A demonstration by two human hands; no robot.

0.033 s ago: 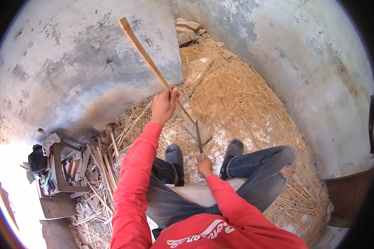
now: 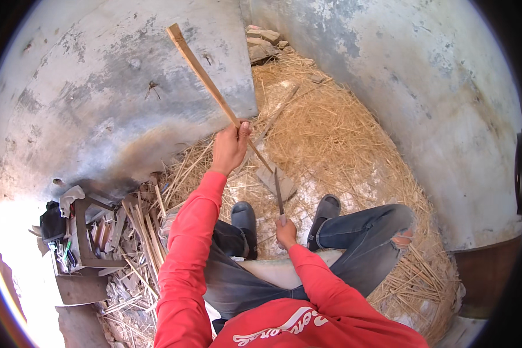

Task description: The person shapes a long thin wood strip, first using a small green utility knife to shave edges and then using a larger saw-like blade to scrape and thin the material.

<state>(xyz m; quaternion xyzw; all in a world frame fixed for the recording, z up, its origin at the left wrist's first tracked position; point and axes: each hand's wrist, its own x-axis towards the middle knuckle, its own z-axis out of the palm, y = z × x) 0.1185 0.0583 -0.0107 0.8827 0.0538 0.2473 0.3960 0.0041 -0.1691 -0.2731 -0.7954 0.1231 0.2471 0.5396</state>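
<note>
A long, thin strip of pale wood or bamboo (image 2: 202,72) slants down from the upper left. My left hand (image 2: 228,149) is closed round it below its middle, thumb along the strip. Its lower end comes down close to a flat grey block (image 2: 276,184) on the floor between my feet. My right hand (image 2: 285,233) grips a knife (image 2: 279,194) with a long narrow blade pointing away from me. The blade's tip is beside the lower part of the strip; whether they touch I cannot tell. Most of the knife's handle is hidden in my fist.
Straw-like shavings (image 2: 325,133) cover the floor ahead. Split sticks (image 2: 145,229) and a dark frame (image 2: 86,232) with clutter stand at my left. Worn grey walls (image 2: 423,110) rise on both sides. Broken bricks (image 2: 262,49) lie in the far corner. My feet in dark slippers (image 2: 329,207) flank the block.
</note>
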